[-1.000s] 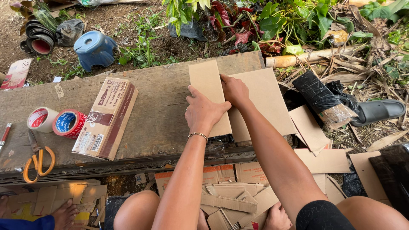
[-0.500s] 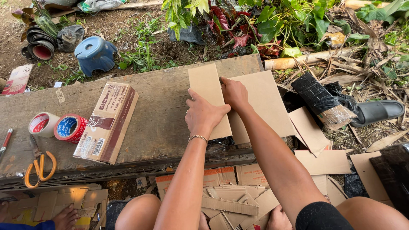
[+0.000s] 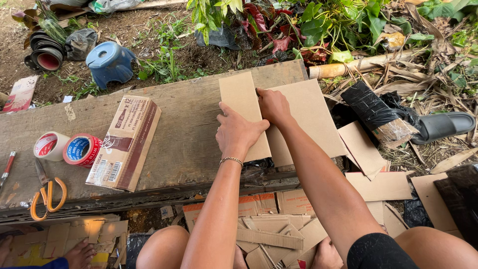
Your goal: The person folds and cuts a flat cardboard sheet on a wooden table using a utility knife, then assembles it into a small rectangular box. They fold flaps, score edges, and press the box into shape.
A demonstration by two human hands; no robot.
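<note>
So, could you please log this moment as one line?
left hand: flat on narrow cardboard strip | right hand: pressing wide cardboard sheet | plank

Outdoor garden worksite: bare soil (image 3: 149, 35), leafy plants (image 3: 318, 25), wooden plank (image 3: 189, 129) (makeshift bench).

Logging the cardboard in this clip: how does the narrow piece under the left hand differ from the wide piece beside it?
The narrow cardboard strip is tall and slim; the wide cardboard sheet is much broader. The strip lies on top, overlapping the sheet's left edge. The left hand presses flat on the strip, while the right hand rests where the strip and sheet meet. Both are plain brown and lie flat on the wooden plank.
</note>
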